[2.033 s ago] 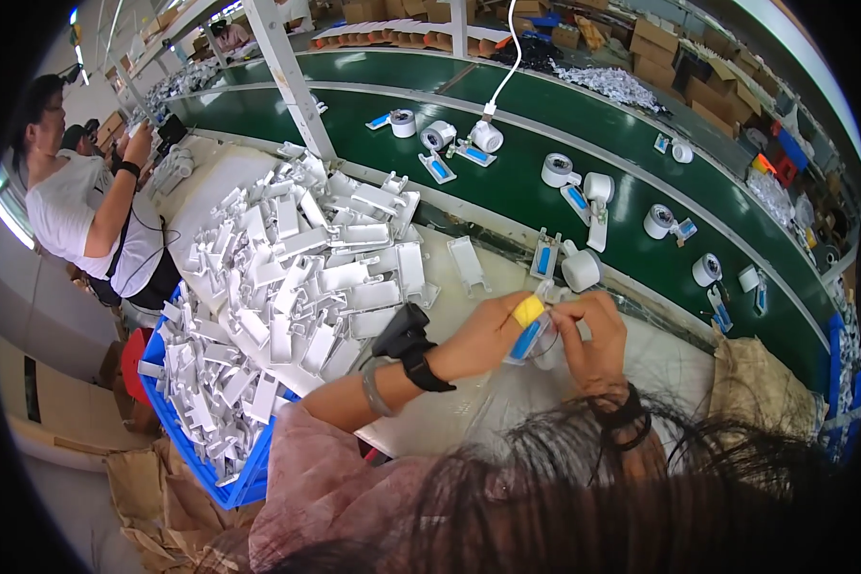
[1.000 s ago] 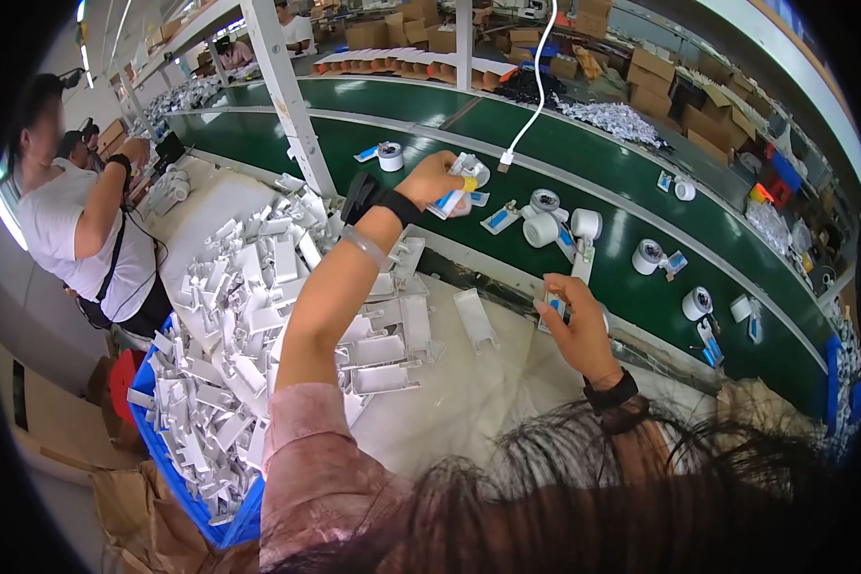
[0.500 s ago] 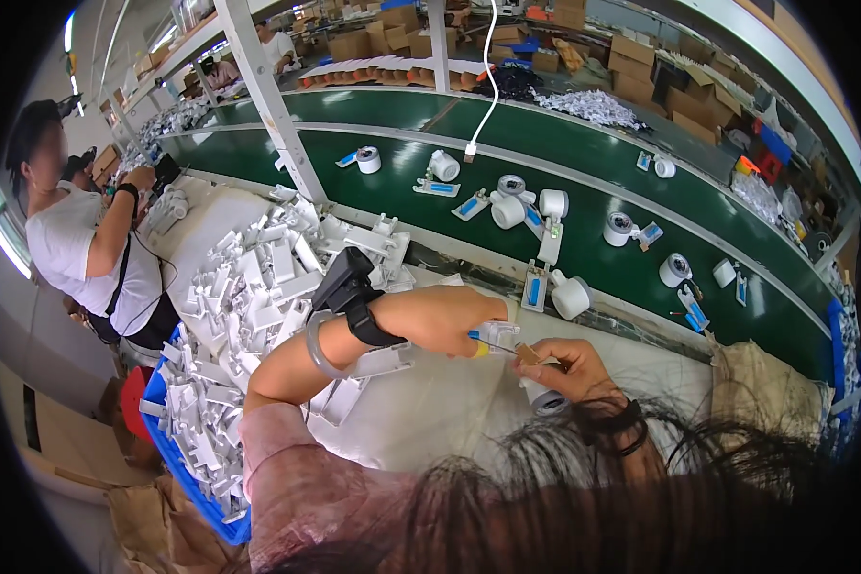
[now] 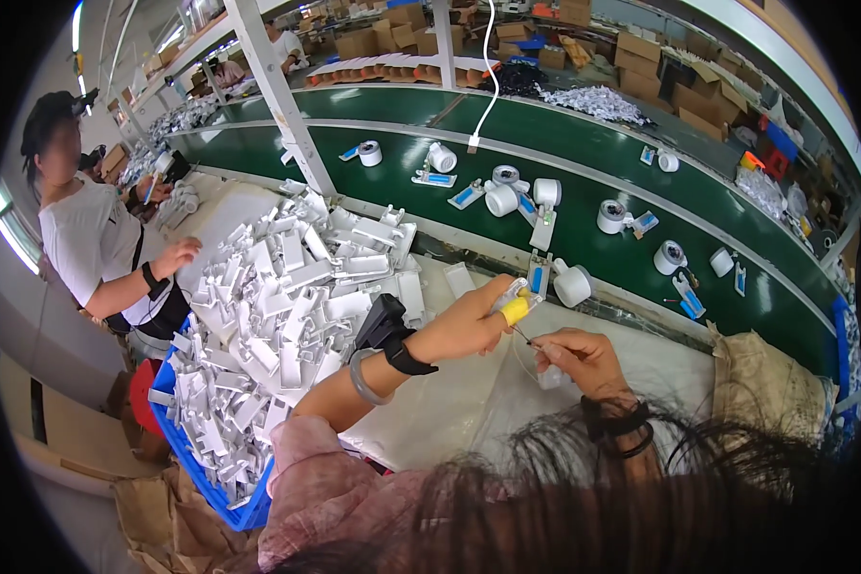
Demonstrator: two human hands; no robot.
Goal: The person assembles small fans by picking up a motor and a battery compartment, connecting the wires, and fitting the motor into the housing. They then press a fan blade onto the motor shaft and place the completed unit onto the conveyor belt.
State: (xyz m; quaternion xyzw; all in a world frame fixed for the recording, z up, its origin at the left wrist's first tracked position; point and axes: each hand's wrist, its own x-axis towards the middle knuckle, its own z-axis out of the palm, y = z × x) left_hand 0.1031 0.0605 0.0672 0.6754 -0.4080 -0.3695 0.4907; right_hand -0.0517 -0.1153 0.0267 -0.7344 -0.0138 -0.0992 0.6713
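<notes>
left hand [image 4: 464, 325] back from belt, pinching small part [image 4: 518, 298] | right hand [image 4: 579, 356] pinching wire

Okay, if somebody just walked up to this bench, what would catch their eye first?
Probably the big heap of white plastic parts spilling over a blue crate on the left. Next, the two hands meeting at centre: the left hand, with a yellow fingertip cover, and the right hand pinching something thin. Behind runs a green conveyor belt dotted with white rolls.

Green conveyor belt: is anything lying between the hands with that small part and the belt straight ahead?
Yes. Between the left hand and right hand and the green conveyor belt, a white roll and a small blue-and-white piece sit at the white worktable's far edge.
</notes>
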